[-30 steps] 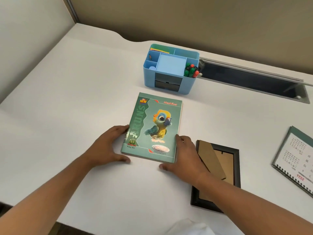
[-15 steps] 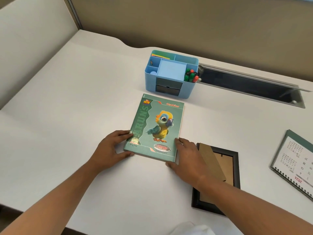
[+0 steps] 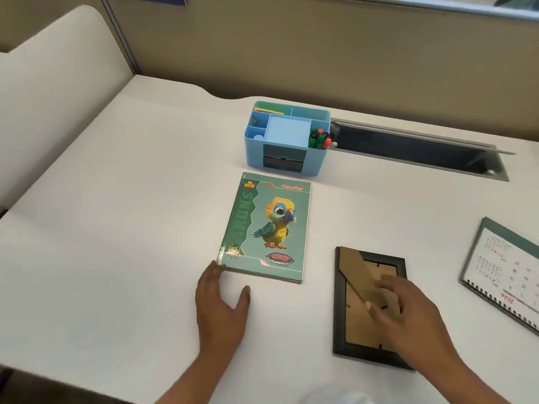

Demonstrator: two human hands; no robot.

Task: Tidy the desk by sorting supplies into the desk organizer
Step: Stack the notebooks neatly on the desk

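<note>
Toward the far edge of the white surface (image 3: 116, 228), about midway along it, stands the blue desk organizer (image 3: 255, 154). Green and red markers (image 3: 319, 138) are upright in its right-hand compartment, coloured paper (image 3: 268, 109) sits in a back compartment, and two dark drawers face the near edge. Just to its right, a long dark slot (image 3: 408, 144) is cut into the surface along the far edge. A green notebook (image 3: 265, 228) with a cartoon parrot on its cover lies flat in the middle of the surface, its far end just short of the organizer. The left hand (image 3: 218, 304) lies flat on the surface toward the near edge, fingers straight and thumb spread, holding nothing; its fingertips touch the notebook's near left corner. To the right of the notebook, close to the near edge, a black picture frame (image 3: 339, 316) lies face down with its cardboard stand showing. The right hand (image 3: 405, 310) is over the frame's back with fingers loosely extended, gripping nothing; it is blurred, so I cannot tell whether it touches the cardboard. A spiral-bound calendar (image 3: 507, 266) lies at the right edge, well apart from both hands.
</note>
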